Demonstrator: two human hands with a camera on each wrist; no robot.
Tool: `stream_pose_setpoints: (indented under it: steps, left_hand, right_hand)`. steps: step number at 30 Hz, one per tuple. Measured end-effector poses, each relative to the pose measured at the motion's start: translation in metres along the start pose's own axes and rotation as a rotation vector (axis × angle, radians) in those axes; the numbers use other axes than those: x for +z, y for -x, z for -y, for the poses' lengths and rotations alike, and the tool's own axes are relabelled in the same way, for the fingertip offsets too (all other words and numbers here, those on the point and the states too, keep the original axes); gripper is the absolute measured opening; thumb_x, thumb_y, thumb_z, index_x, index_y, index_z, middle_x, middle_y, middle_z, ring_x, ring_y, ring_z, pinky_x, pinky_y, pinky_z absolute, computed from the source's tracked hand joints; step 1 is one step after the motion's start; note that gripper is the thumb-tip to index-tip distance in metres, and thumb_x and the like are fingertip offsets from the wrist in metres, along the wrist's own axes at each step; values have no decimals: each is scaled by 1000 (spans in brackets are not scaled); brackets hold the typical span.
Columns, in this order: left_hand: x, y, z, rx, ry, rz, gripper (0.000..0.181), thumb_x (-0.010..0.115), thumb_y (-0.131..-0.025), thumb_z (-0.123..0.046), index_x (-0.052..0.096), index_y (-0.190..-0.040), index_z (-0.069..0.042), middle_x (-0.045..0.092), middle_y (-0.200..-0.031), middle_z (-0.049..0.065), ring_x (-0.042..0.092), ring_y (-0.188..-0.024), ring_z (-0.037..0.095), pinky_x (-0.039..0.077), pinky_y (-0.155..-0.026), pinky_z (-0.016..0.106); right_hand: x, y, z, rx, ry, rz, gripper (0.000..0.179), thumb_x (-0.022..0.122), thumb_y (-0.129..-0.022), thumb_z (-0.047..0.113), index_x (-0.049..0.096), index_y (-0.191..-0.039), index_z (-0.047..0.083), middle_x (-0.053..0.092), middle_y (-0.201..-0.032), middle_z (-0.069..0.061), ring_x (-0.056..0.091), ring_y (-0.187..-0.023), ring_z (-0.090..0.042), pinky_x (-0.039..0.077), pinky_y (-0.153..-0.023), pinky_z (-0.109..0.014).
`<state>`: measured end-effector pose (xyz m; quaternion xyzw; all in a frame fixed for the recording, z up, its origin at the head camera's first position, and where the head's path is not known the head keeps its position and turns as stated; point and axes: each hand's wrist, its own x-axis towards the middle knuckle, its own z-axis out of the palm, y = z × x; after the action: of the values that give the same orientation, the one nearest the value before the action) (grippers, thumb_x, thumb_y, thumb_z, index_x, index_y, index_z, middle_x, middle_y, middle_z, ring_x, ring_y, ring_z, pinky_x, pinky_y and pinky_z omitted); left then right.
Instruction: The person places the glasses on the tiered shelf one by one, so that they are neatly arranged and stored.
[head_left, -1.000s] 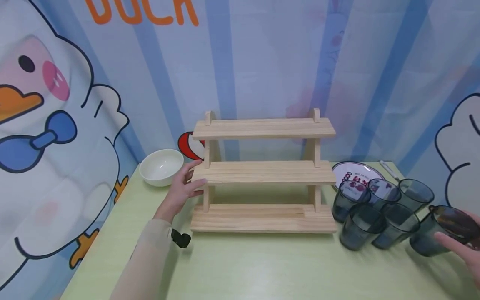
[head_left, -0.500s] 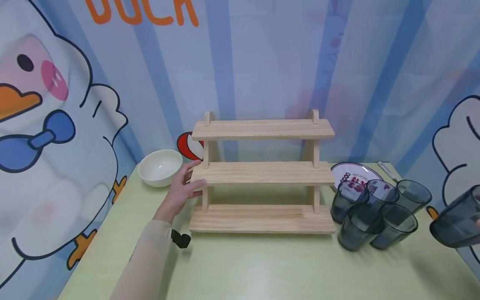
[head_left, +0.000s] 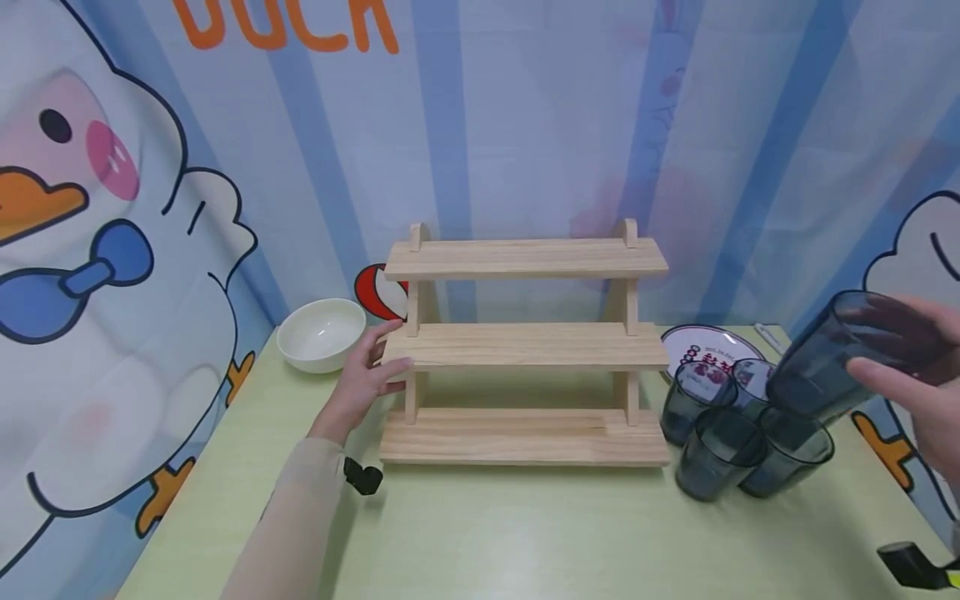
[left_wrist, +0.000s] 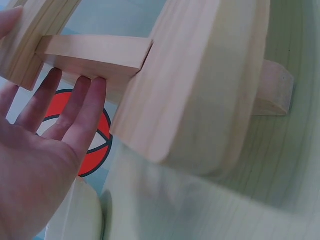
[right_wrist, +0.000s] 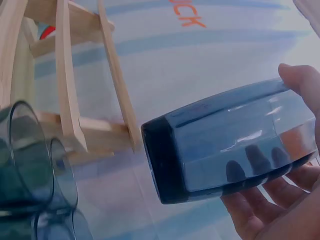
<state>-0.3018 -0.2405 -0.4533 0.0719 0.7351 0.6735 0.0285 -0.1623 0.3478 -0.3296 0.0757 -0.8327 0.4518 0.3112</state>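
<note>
Right of the rack [head_left: 525, 344], the right hand [head_left: 930, 408] clasps a tilted glass [head_left: 821, 362], base facing it; the left hand [head_left: 360, 379] grips the rack's left end.

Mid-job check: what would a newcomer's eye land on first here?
Probably the wooden rack, pale and three-tiered, in the middle of the table. Next, the dark glass held tilted off the table in the right grip, at the head view's right. The big cartoon duck on the backdrop, far left, stands out too.
</note>
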Motion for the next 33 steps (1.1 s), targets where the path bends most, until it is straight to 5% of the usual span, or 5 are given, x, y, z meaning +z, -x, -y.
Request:
stream_pose_setpoints:
  steps: [9,16,26,33]
  left_hand:
    - [2,0,0,-6,-12,-1,70,71,-101,-15,38,-162,-23,47,-156,18,54,-133,43,57,-98,59]
    - [1,-1,1,-18,-9,-4,69,72,-101,-17,39,-161,-26,46,-158,17,53,-134,43,56,-99,59]
    - [1,-1,-1,-20,-9,-7,70,71,-101,-16,38,-162,-24,46,-158,18,53,-134,43,56,-99,59]
    - [1,0,-1,-15,-8,-14,71,72,-101,-16,37,-163,-23,48,-157,18,55,-132,42,58,-97,58]
  right_hand:
    - [43,-23,44,120,-35,227,66,75,-97,7,48,-156,19,58,-135,17,59,-113,1,50,-79,-9]
    - [77,-39,68,152,-72,394,65,78,-97,24,48,-154,25,60,-140,5,62,-117,-2,55,-82,-14]
    - [122,-61,99,142,-120,463,68,83,-91,39,53,-150,27,64,-138,4,62,-119,-12,56,-85,-22]
    - [157,-75,112,128,-241,455,68,88,-88,34,56,-147,22,65,-137,1,64,-120,-16,57,-91,-27]
